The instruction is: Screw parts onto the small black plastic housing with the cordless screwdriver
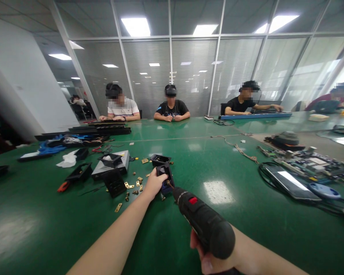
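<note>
My left hand (152,185) grips a small black box-shaped part (166,176) that rests on the green table (223,229). My right hand (210,256) holds a black electric screwdriver (202,221) with a red switch. Its bit points into the open side of the box. Several small brass pieces (133,187) lie just left of my left hand. Another open black box part (159,159) sits just behind the held one.
Black housings (114,182), a grey box (109,165), white cloth and a red-handled tool (63,186) lie to the left. Circuit boards (312,162), a phone (292,182) and cables are at right. Several people sit along the far edge.
</note>
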A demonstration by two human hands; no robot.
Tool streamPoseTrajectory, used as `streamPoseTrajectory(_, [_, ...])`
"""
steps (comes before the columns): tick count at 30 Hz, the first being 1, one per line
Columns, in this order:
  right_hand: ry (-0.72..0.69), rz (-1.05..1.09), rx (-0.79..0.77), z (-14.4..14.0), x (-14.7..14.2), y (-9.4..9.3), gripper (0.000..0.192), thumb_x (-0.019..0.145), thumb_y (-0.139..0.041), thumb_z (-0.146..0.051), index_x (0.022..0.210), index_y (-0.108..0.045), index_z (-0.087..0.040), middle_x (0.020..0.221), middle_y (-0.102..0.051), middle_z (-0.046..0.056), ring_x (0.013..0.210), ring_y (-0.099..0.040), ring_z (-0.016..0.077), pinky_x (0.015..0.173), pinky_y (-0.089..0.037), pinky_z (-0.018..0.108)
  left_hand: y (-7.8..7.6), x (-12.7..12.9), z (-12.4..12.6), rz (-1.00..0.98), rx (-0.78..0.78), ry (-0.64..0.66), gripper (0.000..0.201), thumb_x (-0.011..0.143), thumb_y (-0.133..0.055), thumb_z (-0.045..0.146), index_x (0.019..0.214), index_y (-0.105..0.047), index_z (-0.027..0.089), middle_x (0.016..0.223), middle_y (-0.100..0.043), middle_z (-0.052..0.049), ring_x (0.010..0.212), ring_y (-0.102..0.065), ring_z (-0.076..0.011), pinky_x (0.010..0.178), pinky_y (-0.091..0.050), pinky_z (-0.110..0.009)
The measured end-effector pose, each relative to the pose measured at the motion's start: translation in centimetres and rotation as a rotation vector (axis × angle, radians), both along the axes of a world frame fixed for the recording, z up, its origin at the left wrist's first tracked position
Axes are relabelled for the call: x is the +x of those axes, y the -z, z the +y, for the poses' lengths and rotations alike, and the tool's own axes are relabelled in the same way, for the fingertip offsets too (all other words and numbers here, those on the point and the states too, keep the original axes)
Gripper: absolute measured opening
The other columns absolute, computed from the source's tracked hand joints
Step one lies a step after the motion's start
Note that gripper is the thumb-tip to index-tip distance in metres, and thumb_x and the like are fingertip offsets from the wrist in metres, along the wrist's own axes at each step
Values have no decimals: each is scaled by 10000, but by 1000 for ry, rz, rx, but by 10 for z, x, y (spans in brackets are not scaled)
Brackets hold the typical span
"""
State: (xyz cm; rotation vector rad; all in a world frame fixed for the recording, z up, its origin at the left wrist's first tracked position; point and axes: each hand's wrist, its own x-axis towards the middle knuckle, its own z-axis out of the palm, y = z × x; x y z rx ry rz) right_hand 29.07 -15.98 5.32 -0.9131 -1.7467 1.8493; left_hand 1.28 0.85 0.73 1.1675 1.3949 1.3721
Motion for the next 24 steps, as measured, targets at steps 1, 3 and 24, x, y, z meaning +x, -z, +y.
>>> streamPoseTrajectory(1, [-6, -4, 8, 0, -1, -2, 539, 592, -1059, -467, 922, -775, -150, 777, -683, 7, 663, -558, 134, 573, -408, 238, 0, 0, 0, 2, 0, 0, 436, 613, -794, 361, 1011, -710, 207, 876, -775, -48, 793, -734, -262, 820, -612, -415])
streamPoseTrajectory(3, [-9, -22, 11, -1, -3, -6, 507, 601, -1036, -448, 898, -739, -165, 744, -654, -11, 645, -536, 127, 572, -403, 240, -1, 0, -1, 5, 0, -1, 423, 616, -791, 361, 1003, -712, 208, 872, -774, -47, 794, -733, -260, 822, -611, -411])
streamPoseTrajectory(24, [-14, 62, -29, -1, -1, 3, 521, 619, -1080, -405, 955, -746, -187, 754, -645, -40, 705, -564, 139, 632, -432, 262, -8, 1, -5, 0, -25, -15, 421, 622, -824, 329, 1012, -733, 201, 890, -801, -60, 873, -773, -296, 887, -643, -450])
